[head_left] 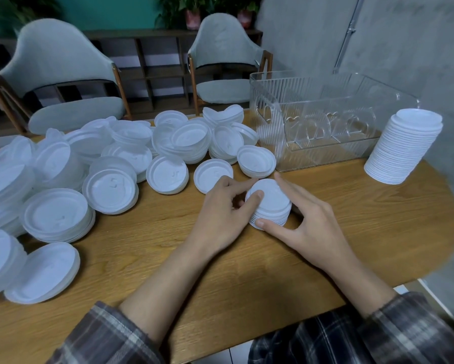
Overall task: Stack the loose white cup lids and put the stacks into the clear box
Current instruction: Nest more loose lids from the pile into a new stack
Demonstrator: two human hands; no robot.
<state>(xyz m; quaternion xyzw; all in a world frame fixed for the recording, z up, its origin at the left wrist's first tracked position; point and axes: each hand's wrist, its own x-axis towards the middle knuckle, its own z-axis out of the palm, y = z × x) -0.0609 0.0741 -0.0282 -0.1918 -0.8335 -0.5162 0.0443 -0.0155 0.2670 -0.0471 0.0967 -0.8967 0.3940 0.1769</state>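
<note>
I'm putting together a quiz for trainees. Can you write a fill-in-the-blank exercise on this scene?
1. The left hand and right hand hold a short stack of ____.
2. The tall stack stands to the ____ of the clear box.
3. Behind the table stand ____ chairs.
4. The loose lids lie to the ____ of the hands.
Missing words: lids; right; two; left.

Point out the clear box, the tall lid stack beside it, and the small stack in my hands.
clear box (312,109): head view, ribbed front wall.
tall stack (404,149): head view, side of the stack.
small stack (270,198): head view, top lid.
</note>
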